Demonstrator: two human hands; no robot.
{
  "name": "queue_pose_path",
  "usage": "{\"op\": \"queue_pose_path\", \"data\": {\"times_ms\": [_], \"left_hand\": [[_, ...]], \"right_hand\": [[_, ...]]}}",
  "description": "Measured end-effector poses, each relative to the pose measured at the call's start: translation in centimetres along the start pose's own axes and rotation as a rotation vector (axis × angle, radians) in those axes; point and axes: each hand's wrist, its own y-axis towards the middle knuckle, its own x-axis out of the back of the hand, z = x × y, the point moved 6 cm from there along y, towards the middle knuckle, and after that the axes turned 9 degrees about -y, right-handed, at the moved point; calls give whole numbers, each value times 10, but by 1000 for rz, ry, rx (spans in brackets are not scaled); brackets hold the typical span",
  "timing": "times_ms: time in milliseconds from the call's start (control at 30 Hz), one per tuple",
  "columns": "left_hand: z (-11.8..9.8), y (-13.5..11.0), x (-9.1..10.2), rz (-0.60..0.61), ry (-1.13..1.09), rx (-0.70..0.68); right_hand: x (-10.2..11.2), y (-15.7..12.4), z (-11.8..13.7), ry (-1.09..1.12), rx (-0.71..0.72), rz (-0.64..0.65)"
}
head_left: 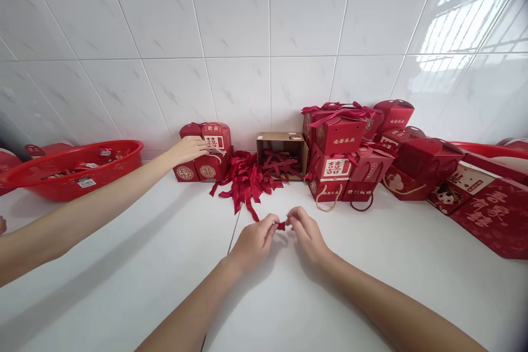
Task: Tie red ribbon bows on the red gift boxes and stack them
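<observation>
A short dark-red ribbon piece [281, 226] sticks out from the pinched thumb and fingers of my left hand [254, 237]. Just right of the ribbon's end is my right hand [307, 234], its fingers bent and slightly apart, and I see nothing held in it. Both hands are low over the white tabletop [264, 302]. Behind them lies a loose heap of red ribbons [243, 181]. More ribbons [278, 165] fill an open cardboard box [306, 157] beside that heap.
From the left, another person's hand [190, 148] reaches onto red gift boxes [208, 168] by the tiled wall [235, 93]. A red plastic basket [82, 187] with small packets stands at left. Stacked red boxes [340, 137], some with bows, and a large red bag [490, 206] occupy the right.
</observation>
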Motion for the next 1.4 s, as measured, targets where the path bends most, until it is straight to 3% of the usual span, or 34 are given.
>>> {"op": "queue_pose_path", "data": {"times_ms": [100,233,333,433,600,733,933,1133,1300,1400], "left_hand": [[-4,-4,0,-88,-54,44],[-4,-3,-4,-111,-144,47],[-3,-3,-6,-94,-189,55],[-1,-4,-5,-88,-259,92],[4,-2,1,-128,-480,165],[10,2,18,-223,-805,221],[27,8,61,-380,-1185,242],[69,-3,110,-661,-1406,227],[100,-8,121,-758,-1398,295],[86,-1,108,-677,-1333,317]], "right_hand": [[-7,0,-1,208,-178,95],[-20,-1,9,580,-285,215],[-17,1,7,810,-331,156],[-5,9,-10,905,-368,20],[23,24,-44,959,-407,-195],[39,30,-59,961,-417,-271],[44,30,-61,1019,-418,-274],[48,31,-60,1055,-418,-292],[45,29,-52,1082,-456,-203],[21,17,-31,1049,-523,17]]}}
